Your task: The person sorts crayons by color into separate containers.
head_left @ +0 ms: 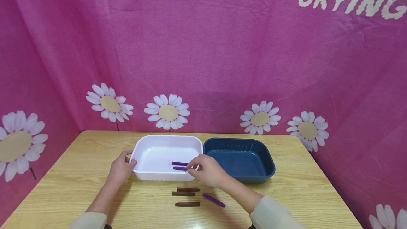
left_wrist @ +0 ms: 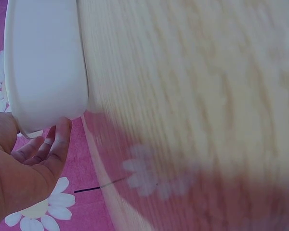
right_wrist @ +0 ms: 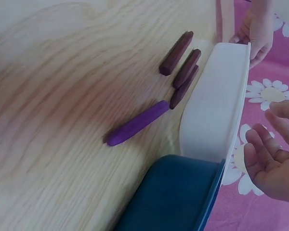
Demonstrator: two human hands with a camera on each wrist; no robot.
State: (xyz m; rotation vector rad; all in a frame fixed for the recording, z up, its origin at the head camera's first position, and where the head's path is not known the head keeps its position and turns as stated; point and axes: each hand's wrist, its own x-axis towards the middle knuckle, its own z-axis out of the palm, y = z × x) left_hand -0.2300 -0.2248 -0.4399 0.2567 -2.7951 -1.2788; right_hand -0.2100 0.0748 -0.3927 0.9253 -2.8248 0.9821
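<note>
My left hand (head_left: 122, 167) grips the left end of a white plastic tray (head_left: 159, 176), thumb over the rim and fingers against the outer wall. Two purple crayons (head_left: 179, 163) lie in the tray near its front right. Over that corner hovers my right hand (head_left: 206, 170), its fingertips overlapping the end of the nearer crayon in the head view. In the right wrist view its fingers (right_wrist: 262, 149) are spread apart with no crayon showing between them. On the table in front, another purple crayon (head_left: 214, 200) lies slanted beside three brown crayons (head_left: 187, 204).
A dark blue tray (head_left: 270, 176) stands right against the white one. Both sit on a light wood-grain table (head_left: 295, 200). Behind and at the sides hangs a pink cloth (head_left: 206, 63) with daisies and white letters.
</note>
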